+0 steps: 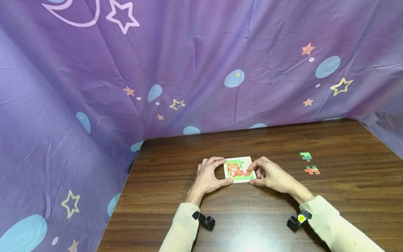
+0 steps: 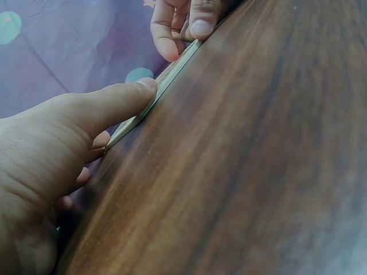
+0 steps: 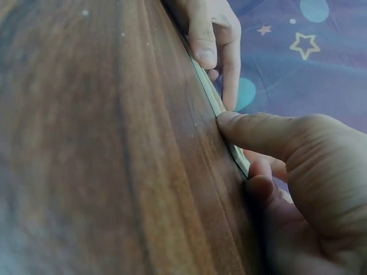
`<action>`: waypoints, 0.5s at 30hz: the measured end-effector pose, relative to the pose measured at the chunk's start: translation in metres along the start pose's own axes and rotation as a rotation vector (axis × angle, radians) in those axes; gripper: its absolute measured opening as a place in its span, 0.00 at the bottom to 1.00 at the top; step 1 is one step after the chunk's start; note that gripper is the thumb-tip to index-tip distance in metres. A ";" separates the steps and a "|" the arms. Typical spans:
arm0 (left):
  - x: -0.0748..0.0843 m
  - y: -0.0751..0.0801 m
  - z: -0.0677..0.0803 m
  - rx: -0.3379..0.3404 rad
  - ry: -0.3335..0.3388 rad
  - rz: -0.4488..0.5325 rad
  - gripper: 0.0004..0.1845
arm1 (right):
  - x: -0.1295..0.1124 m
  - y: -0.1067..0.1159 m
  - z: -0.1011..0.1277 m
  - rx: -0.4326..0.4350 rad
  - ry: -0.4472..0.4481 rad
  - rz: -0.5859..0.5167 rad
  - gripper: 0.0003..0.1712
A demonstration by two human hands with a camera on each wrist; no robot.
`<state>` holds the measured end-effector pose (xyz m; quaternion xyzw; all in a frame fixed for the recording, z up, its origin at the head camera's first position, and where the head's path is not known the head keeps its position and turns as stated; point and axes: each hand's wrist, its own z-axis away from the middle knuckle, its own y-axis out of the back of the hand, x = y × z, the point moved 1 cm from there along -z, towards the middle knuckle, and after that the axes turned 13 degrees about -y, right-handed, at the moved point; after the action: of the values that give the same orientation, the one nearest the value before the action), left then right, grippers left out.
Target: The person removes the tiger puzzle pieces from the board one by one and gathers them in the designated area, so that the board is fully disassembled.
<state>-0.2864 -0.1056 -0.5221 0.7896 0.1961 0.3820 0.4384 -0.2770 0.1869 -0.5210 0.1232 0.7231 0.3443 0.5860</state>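
Observation:
A small square puzzle board [image 1: 240, 180] with a white frame and an orange tiger picture lies flat on the table. A pale patch shows at the picture's upper right. My left hand [image 1: 207, 175] holds the board's left side, thumb at the near edge and index finger by the far left corner. On the other side, my right hand [image 1: 273, 176] has its thumb against the near right corner. Its index fingertip touches the picture's right part, while the other fingers curl by the right edge. Both wrist views show the board edge-on, a thin pale strip [image 2: 172, 80] between the hands.
Two loose jigsaw pieces lie right of the board: a green and blue one [image 1: 306, 156] and, nearer, an orange and green one [image 1: 312, 170]. The brown wooden table [image 1: 252, 213] meets a purple patterned cloth [image 1: 201, 70] behind and on the left.

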 end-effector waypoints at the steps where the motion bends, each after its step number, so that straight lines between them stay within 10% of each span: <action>1: 0.000 0.000 0.000 -0.001 0.000 -0.002 0.45 | 0.001 0.000 0.000 0.004 -0.009 -0.004 0.20; 15: 0.001 0.000 0.000 -0.002 0.005 0.003 0.45 | 0.002 0.000 -0.001 -0.001 -0.027 -0.028 0.19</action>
<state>-0.2859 -0.1051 -0.5222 0.7885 0.1956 0.3848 0.4381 -0.2783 0.1876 -0.5219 0.1173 0.7167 0.3345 0.6005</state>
